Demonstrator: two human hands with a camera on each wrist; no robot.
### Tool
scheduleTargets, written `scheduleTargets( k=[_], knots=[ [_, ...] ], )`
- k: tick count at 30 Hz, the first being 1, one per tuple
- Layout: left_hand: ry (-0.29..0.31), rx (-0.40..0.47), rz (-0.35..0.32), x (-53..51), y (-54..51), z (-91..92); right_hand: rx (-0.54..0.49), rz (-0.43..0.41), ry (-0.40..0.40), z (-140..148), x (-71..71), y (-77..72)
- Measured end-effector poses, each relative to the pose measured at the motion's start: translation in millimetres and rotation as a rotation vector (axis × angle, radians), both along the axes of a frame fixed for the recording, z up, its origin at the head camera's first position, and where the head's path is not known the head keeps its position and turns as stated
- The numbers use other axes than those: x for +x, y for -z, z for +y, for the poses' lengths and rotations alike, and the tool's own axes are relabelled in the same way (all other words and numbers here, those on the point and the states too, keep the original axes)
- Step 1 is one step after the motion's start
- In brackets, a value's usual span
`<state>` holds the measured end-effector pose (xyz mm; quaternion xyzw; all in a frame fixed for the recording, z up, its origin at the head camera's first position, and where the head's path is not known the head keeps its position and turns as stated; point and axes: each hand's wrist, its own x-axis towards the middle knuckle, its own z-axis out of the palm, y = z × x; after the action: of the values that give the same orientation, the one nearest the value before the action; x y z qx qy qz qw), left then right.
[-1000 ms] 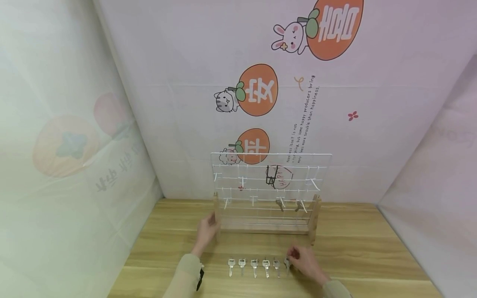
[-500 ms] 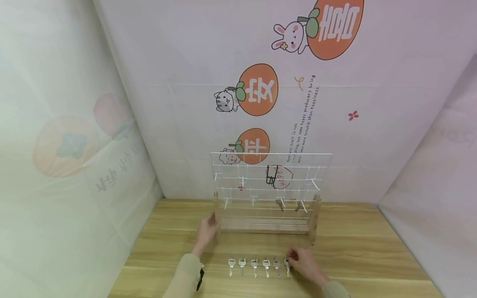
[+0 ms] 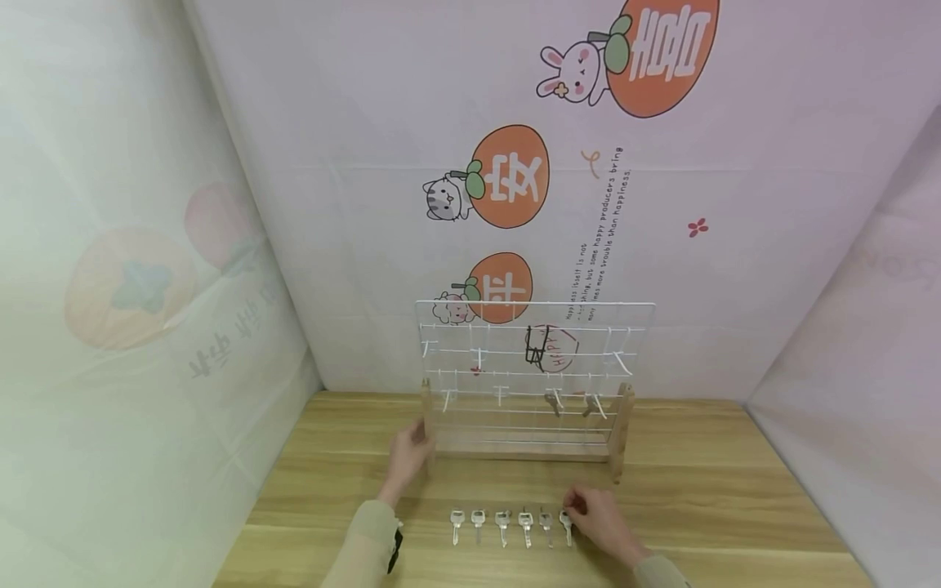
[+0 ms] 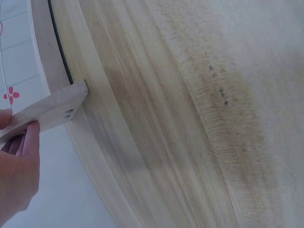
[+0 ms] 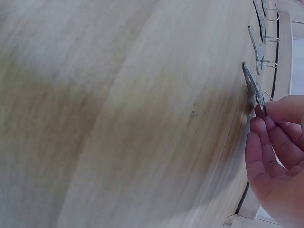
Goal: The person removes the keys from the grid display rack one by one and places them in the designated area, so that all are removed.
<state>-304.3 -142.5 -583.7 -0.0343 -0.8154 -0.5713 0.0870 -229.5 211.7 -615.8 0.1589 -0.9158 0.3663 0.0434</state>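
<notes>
My left hand [image 3: 407,457] grips the left wooden upright of a white wire rack [image 3: 537,304]; in the left wrist view, thumb and fingers lie on either side of that upright [image 4: 54,105]. At the right end of a row of silver keys [image 3: 525,519], my right hand [image 3: 603,521] pinches the last key [image 3: 567,518] by its head. The right wrist view shows this key [image 5: 251,81] between thumb and fingertip, its blade pointing away from the hand. Small rings are on the neighbouring keys [image 5: 256,50].
Two keys hang on lower right hooks of the rack, one key [image 3: 552,404] left of the other key [image 3: 590,407]. Several white hooks and a black wire holder [image 3: 536,346] are on the grid. Printed white cloth [image 3: 367,245] surrounds the wooden table [image 3: 706,490] at back and sides.
The key at my right fingertips shows more clearly than a second ago, and the right hand has barely shifted. My left hand stays on the upright.
</notes>
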Motion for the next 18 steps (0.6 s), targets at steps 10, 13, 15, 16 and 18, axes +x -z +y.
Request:
scheduleTargets(
  k=[10,13,15,16,18],
  knots=[
    [0.005,-0.001,0.002,-0.9,-1.2,0.2,-0.017,0.032,-0.003,-1.4,-0.2,2.4],
    [0.000,-0.007,0.011,-1.8,-0.3,-0.2,-0.023,0.024,-0.007,-1.2,-0.3,2.7],
    [-0.003,-0.009,0.016,-2.4,0.7,-0.5,-0.021,0.021,-0.008,-1.1,-0.2,2.6],
    [-0.003,-0.010,0.020,-2.6,1.1,-0.7,-0.021,0.018,-0.006,-1.1,-0.1,2.6],
    [0.000,-0.010,0.024,-2.8,1.5,-1.1,-0.020,0.015,-0.003,-1.3,-0.2,3.1]
  ],
)
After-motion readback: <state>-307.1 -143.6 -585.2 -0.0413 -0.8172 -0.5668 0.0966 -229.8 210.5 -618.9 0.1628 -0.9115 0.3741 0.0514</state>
